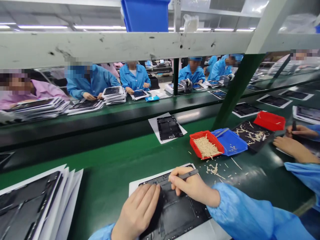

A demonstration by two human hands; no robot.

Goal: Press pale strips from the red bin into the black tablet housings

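A black tablet housing [175, 213] lies on a white sheet [135, 186] in front of me, its inner side up. My left hand [141, 208] rests palm down over its left part, fingers stretched out and close together. Between thumb and fingers, my right hand [192, 186] grips a slim dark pen-like tool [190, 174], slanted over the upper part of the housing. The tool's lower tip is hard to make out. Beyond my right hand, small pale strips [213, 170] are scattered on the green bench.
A stack of housings [25, 203] with paper sheets stands at left. A red bin [206, 145] of pale strips and a blue tray [231, 141] sit right of centre. One housing [170, 127] lies farther back. A co-worker's hand [292, 146] is at right; a green post [237, 90] rises behind.
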